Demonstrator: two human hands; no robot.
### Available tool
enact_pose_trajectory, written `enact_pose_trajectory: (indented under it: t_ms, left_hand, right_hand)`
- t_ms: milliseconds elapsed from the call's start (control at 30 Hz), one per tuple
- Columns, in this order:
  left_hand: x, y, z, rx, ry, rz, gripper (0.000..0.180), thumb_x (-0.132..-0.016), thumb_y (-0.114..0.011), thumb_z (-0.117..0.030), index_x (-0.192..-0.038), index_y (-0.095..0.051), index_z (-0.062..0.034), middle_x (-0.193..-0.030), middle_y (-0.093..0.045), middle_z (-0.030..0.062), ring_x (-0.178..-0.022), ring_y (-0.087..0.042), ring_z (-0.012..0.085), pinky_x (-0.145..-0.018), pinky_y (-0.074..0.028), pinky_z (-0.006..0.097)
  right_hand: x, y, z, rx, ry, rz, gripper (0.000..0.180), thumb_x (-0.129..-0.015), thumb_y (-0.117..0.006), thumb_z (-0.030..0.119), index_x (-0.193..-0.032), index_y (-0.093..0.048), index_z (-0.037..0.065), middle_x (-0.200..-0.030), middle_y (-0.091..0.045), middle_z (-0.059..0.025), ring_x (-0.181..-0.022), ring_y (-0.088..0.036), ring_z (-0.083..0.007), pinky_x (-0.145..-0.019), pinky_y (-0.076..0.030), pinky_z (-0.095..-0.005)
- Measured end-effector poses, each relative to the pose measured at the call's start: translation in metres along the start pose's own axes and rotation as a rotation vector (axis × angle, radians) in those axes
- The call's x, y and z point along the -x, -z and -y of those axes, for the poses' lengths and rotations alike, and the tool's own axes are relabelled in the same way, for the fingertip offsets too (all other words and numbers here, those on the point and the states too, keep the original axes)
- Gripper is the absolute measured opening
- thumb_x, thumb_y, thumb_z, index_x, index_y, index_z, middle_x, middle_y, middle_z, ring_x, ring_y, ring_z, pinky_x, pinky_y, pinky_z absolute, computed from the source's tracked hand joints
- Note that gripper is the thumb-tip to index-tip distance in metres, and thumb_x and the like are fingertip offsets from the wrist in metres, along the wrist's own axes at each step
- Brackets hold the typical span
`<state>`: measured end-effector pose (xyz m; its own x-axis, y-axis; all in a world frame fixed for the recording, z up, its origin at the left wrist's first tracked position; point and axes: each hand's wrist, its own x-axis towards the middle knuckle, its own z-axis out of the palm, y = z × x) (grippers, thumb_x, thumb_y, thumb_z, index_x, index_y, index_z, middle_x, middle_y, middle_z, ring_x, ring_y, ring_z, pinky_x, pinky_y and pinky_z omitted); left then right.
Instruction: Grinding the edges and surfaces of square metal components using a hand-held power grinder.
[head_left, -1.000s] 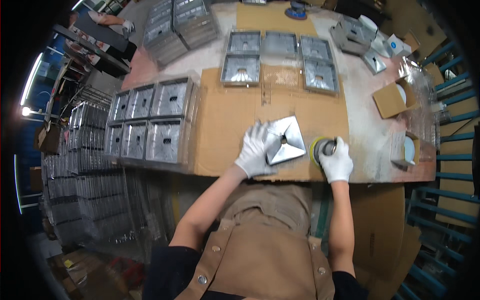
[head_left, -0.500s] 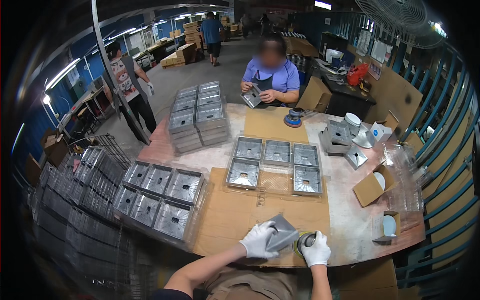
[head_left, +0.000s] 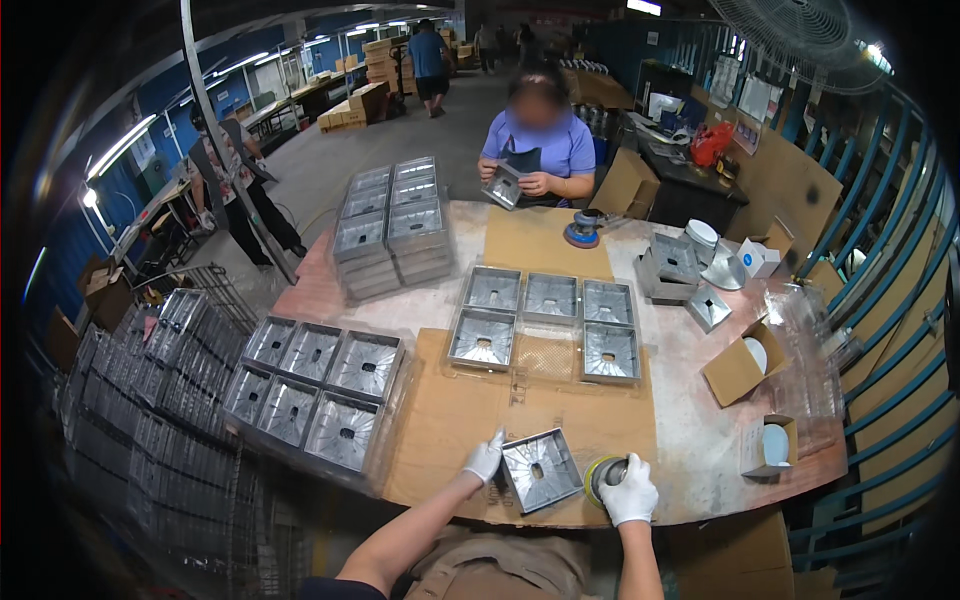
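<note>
A square grey metal tray (head_left: 541, 470) with a slot in its middle lies turned at an angle on the cardboard in front of me, hollow side up. Against its left wall rests my left hand (head_left: 486, 459), white-gloved, its fingers stretched out along the edge and not wrapped round it. My right hand (head_left: 631, 494), also gloved, is closed over the top of a round sander (head_left: 604, 477) with a yellowish rim. That sander stands at the tray's right corner. The palm hides much of its body.
Past the cardboard sit several similar trays in a clear plastic holder (head_left: 545, 372); another filled holder (head_left: 310, 390) is at left, a stack (head_left: 392, 225) behind. Opposite, a person (head_left: 540, 150) holds a tray beside a blue sander (head_left: 582, 230). Open boxes (head_left: 745, 362) stand at right.
The tray has turned from its outer side up to hollow side up and come down onto the cardboard. My left hand shifted left and loosened. My right hand stays on the sander.
</note>
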<state>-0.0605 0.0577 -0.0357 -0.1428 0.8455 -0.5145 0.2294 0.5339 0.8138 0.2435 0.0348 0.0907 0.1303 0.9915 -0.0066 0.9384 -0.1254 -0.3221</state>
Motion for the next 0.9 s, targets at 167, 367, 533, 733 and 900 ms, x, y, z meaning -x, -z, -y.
enact_pose_trajectory:
  t_ms: [167, 367, 533, 733, 900]
  left_hand:
    - [0.061, 0.001, -0.062, -0.699, -0.531, -0.248, 0.056, -0.095, -0.058, -0.057, -0.123, -0.069, -0.0096, -0.120, -0.067, 0.0208, -0.102, -0.067, 0.0377, -0.093, -0.053, 0.048]
    - [0.072, 0.009, -0.050, -0.568, -0.335, -0.207, 0.052, -0.088, -0.070, -0.049, -0.127, -0.068, -0.0141, -0.142, -0.055, 0.0139, -0.120, -0.062, 0.0340, -0.101, -0.051, 0.044]
    - [0.065, -0.009, -0.023, -0.505, -0.408, -0.227, 0.040, -0.094, -0.061, -0.043, -0.126, -0.068, -0.0185, -0.139, -0.060, 0.0102, -0.117, -0.064, 0.0338, -0.101, -0.051, 0.042]
    - [0.046, -0.014, -0.045, -0.575, -0.564, -0.260, 0.026, -0.093, -0.066, -0.031, -0.113, -0.075, -0.0170, -0.120, -0.070, 0.0097, -0.109, -0.066, 0.0316, -0.094, -0.054, 0.041]
    - [0.027, -0.013, -0.043, -0.590, -0.609, -0.256, 0.022, -0.092, -0.068, -0.029, -0.111, -0.074, -0.0202, -0.108, -0.071, 0.0050, -0.102, -0.067, 0.0302, -0.087, -0.055, 0.041]
  right_hand:
    - [-0.001, 0.004, 0.003, -0.001, -0.012, 0.009, 0.069, -0.073, -0.081, 0.034, -0.133, -0.054, 0.010, -0.123, -0.059, -0.0168, -0.096, -0.071, -0.0409, -0.085, -0.058, -0.0488]
    - [0.006, 0.007, 0.003, 0.007, -0.013, 0.032, 0.072, -0.074, -0.081, 0.036, -0.135, -0.053, 0.011, -0.125, -0.059, -0.0171, -0.097, -0.070, -0.0408, -0.086, -0.057, -0.0491]
    - [0.003, 0.001, 0.000, 0.048, -0.020, 0.097, 0.069, -0.079, -0.075, 0.045, -0.136, -0.055, 0.010, -0.120, -0.063, -0.0199, -0.097, -0.069, -0.0425, -0.086, -0.057, -0.0499]
    - [-0.006, 0.014, -0.021, -0.030, -0.094, -0.059, 0.073, -0.074, -0.079, 0.036, -0.139, -0.054, 0.013, -0.125, -0.063, -0.0177, -0.109, -0.066, -0.0411, -0.095, -0.053, -0.0473]
    - [0.005, 0.039, -0.023, -0.035, -0.034, -0.097, 0.071, -0.075, -0.081, 0.031, -0.139, -0.053, 0.015, -0.129, -0.061, -0.0158, -0.113, -0.064, -0.0395, -0.096, -0.053, -0.0458]
